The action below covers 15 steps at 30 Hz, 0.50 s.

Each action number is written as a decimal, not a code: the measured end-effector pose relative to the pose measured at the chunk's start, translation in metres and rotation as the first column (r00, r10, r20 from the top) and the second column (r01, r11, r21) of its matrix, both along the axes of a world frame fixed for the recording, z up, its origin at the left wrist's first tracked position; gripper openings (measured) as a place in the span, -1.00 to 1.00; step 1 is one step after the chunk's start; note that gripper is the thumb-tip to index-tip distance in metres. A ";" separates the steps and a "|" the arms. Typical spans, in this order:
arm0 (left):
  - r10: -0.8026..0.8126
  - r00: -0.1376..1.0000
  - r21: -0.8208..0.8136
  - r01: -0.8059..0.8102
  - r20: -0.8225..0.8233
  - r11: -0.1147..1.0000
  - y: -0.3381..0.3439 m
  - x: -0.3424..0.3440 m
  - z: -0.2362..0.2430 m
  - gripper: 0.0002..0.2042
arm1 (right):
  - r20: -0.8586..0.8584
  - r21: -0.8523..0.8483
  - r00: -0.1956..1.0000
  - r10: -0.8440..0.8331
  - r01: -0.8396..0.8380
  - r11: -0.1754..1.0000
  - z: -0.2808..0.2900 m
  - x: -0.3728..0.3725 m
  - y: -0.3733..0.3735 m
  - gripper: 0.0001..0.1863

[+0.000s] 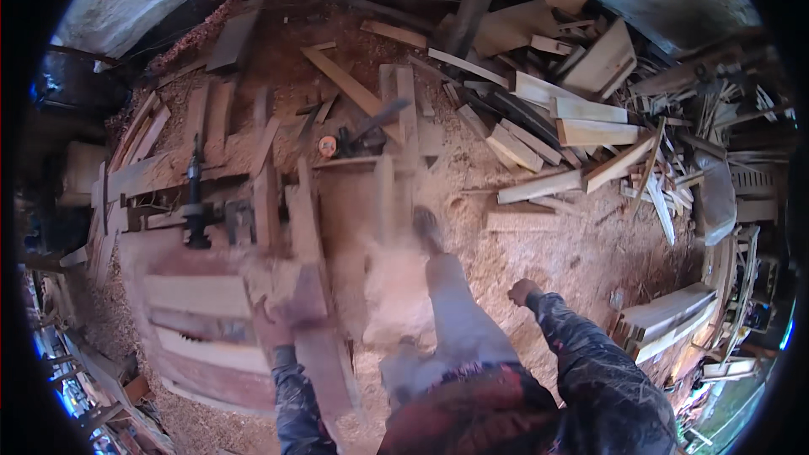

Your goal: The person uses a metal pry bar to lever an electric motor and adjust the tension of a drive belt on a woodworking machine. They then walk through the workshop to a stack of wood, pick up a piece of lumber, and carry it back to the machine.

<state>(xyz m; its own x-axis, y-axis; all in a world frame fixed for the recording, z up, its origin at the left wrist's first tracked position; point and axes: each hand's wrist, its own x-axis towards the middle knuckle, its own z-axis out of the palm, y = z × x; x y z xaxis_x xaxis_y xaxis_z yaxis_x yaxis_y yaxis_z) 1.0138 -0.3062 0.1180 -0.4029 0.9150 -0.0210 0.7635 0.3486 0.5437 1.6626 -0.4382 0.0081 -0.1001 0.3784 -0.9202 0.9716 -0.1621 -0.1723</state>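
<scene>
My left hand point(271, 324) is over the low wooden work surface, somewhat blurred, with fingers apart. Right beside it is a reddish-brown wood piece point(305, 293); whether the hand touches it I cannot tell. Pale boards point(198, 295) lie left of that hand, with a dark toothed blade edge point(202, 339) between them. My right hand point(524, 291) hangs over the sawdust-covered ground, fingers curled in, and nothing shows in it. A dark power tool with a long body point(196, 211) sits at the far end of the work surface.
Ahead, an orange and black tool point(329, 147) lies among planks. A large heap of cut timber point(581, 122) fills the far right. Stacked boards point(670, 320) sit to my right. An upright post point(480, 8) stands at the back. My foot point(427, 227) is on sawdust.
</scene>
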 end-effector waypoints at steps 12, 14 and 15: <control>0.118 0.866 -0.028 -0.150 -0.485 0.988 0.086 0.026 -0.094 -0.54 | -0.107 0.656 0.985 -0.139 0.175 0.735 -0.288 -0.102 0.368 -0.73; 0.179 0.898 -0.006 -0.198 -0.401 0.980 0.094 0.041 -0.107 -0.54 | -0.059 0.743 0.997 -0.044 0.073 0.666 -0.308 -0.093 0.407 -0.73; 0.190 0.898 -0.004 -0.209 -0.396 0.978 0.092 0.036 -0.108 -0.55 | -0.035 0.758 0.999 0.012 0.019 0.652 -0.312 -0.098 0.421 -0.74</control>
